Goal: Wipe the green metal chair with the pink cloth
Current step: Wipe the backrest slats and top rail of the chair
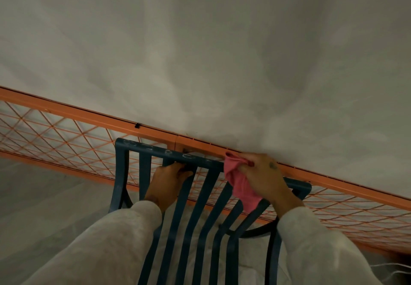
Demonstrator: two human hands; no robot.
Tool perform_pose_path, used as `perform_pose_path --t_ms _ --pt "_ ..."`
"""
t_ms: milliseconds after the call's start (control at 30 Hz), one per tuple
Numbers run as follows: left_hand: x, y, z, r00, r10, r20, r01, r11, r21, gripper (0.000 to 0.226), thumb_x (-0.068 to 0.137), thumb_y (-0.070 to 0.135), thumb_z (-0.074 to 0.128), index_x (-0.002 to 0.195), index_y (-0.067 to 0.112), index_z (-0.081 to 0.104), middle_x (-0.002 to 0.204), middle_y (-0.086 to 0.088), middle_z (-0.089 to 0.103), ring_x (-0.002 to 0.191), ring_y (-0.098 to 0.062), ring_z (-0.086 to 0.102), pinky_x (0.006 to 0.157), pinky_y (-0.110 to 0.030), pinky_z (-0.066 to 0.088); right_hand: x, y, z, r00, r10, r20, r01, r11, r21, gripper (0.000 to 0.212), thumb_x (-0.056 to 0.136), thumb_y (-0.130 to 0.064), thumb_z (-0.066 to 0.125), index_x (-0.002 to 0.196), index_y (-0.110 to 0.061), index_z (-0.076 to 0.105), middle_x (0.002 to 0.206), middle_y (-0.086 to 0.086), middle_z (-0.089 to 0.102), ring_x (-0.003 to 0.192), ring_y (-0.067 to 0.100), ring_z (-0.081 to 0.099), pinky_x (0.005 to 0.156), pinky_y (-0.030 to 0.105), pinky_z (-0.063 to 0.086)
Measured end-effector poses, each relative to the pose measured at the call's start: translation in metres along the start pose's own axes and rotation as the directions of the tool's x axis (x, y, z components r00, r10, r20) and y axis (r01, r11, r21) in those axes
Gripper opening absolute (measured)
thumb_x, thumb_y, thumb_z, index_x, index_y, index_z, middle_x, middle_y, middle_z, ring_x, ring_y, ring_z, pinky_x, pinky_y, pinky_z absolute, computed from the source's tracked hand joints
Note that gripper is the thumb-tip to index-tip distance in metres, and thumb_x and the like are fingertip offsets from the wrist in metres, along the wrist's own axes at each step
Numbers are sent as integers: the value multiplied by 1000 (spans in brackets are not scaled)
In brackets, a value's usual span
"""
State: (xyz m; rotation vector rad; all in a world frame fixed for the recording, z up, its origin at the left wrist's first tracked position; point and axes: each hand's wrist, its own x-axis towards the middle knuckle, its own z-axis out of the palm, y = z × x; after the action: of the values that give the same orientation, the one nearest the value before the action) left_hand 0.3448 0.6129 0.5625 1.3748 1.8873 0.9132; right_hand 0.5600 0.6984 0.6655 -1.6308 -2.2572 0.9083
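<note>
View from above, looking down over the back of a green metal chair (142, 148), which looks dark bluish-green in the dim light. The backrest is a row of flat upright slats under a flat top rail that runs from the left of the picture down toward the right.

The left hand (170, 179) reaches between the slats near the middle of the top rail. Its fingers curl up around the rail's lower edge and grip it.

The right hand (263, 174) is on the rail closer to its right corner. Its fingers are bunched around a pink cloth (241, 186), holding it crumpled against the rail. A loose end of the cloth hangs down in front of the slats below the hand. The back of this hand carries a small dark mark.

Both arms wear pale, loose sleeves (111, 240) that enter from the bottom of the picture.

Just behind the chair stands a low orange fence panel (77, 115), with a solid top bar and diamond wire mesh beneath it. A small black clip (137, 125) sits on the bar. Beyond the fence is a plain pale grey surface (200, 51), probably a wall, though blur makes that uncertain.
</note>
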Motion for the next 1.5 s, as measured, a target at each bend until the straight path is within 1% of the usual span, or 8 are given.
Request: perform_pose_path --t_ms 300,433,600,800,967,1133,1367,1500 --pt "-1 8 -1 1000 9 30 -7 999 -46 22 96 20 55 116 16 64 115 -2 69 106 -15 64 85 -11 39 -1 -34 60 978 -204 45 209 966 -154 39 93 -2 59 130 -14 60 130 7 61 115 27 59 101 40 49" --pt "-2 8 -3 1000 -4 8 5 1000 -21 25 94 18 58 117 10 63 115 -9 68 106 -20 64 88 -17 42 -7 -7 31 995 -100 -8 99 988 -119 42 95 -2 55 129 -26 63 126 -6 65 84 -1 63 77 11 53" --pt "-3 10 -4 1000 -23 -8 23 1000 -16 24 95 19 58 115 8 64 108 -10 70 93 -21 67 88 -30 53 7 -25 38 1000 -26 -4 25 985 -171 36 94 3 50 82 -24 70 72 -1 64 53 7 54 53 20 51" --pt "-4 8 -3 1000 31 1 -31 999 6 22 95 18 57 114 11 63 111 -7 70 98 -19 67 91 -29 52 -13 -21 62 969 -246 12 237 917 -321 55 91 -2 62 143 -14 47 150 4 44 142 24 36 118 44 28" --pt "-4 6 -4 1000 5 3 -5 1000 1 25 94 19 58 118 10 62 115 -9 68 105 -22 64 95 -32 50 -8 -4 33 988 -149 -43 134 961 -240 37 95 -7 57 128 -23 64 124 -4 66 104 7 63 87 10 50" --pt "-3 9 -2 1000 -31 0 31 998 -49 27 95 19 56 120 9 62 118 -9 67 109 -22 63 95 -26 46 16 -40 43 1000 -5 21 9 984 -178 28 96 -4 48 104 -13 73 88 8 70 60 14 52 63 27 51" --pt "-9 9 -4 999 6 -49 -8 999 -38 21 94 17 59 111 9 67 107 -7 71 97 -19 67 91 -30 52 -11 -16 49 983 -179 -48 170 974 -149 37 97 -8 57 133 -17 60 132 3 61 117 20 59 105 35 47" --pt "-21 -3 -6 948 49 -316 -59 998 -24 7 88 16 67 94 15 68 83 6 69 71 0 63 69 -19 55 -4 -13 37 992 -113 -60 107 990 -87 40 94 -4 57 127 -25 64 121 -6 67 97 4 60 85 -4 36"
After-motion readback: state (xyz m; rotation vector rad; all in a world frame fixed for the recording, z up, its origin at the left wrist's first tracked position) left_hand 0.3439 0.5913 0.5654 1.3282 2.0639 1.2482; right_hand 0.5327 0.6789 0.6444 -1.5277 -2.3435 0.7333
